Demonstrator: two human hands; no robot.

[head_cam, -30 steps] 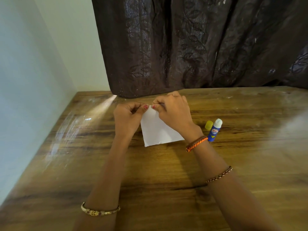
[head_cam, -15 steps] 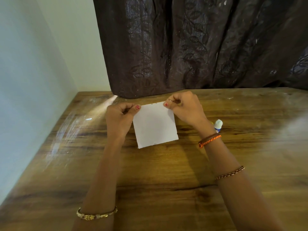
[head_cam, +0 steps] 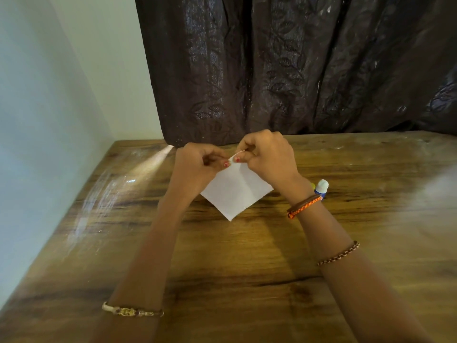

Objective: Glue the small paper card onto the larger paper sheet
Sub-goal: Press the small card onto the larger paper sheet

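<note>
A white square of paper (head_cam: pixel 235 191) hangs like a diamond above the wooden table (head_cam: pixel 222 268), one corner pointing down. My left hand (head_cam: pixel 195 167) and my right hand (head_cam: pixel 267 157) both pinch its top corner, thumbs close together. I cannot tell whether this is one sheet or the small card laid on the larger sheet. A glue stick (head_cam: pixel 321 189) with a white top and blue body stands just right of my right wrist, which partly hides it. Its yellow cap (head_cam: pixel 313 186) peeks out beside it.
A dark patterned curtain (head_cam: pixel 296 70) hangs along the table's far edge. A pale wall (head_cam: pixel 49 120) runs along the left side of the table.
The paper has turned from square-on to a diamond. My hands, which held its two top corners apart, have come together on one top corner.
</note>
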